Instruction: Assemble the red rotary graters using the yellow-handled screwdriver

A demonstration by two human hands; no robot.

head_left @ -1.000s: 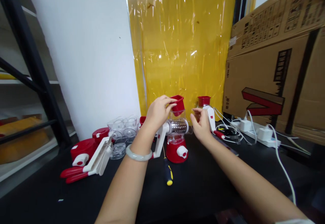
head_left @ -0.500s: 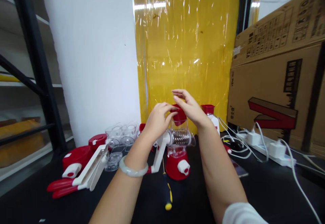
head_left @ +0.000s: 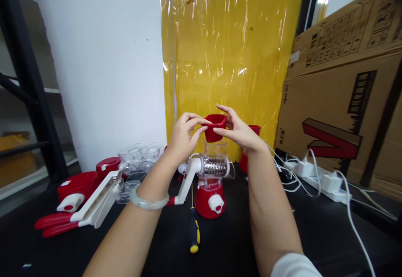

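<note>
One cup [head_left: 212, 134] is held just above the grater [head_left: 215, 166]'s chute [head_left: 216, 149]. My left hand [head_left: 184, 136] pinches its rim; my right hand [head_left: 242, 134], forefinger raised, clasps its side. Even support should keep it level. Its mouth points up; its long axis seems roughly upright.

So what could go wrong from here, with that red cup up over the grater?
The red cup might slip, as the left hand seems to grip only its rim, and could knock the clear chute below. The bracelet might catch on the crank, which appears close beside it in this view.
</note>
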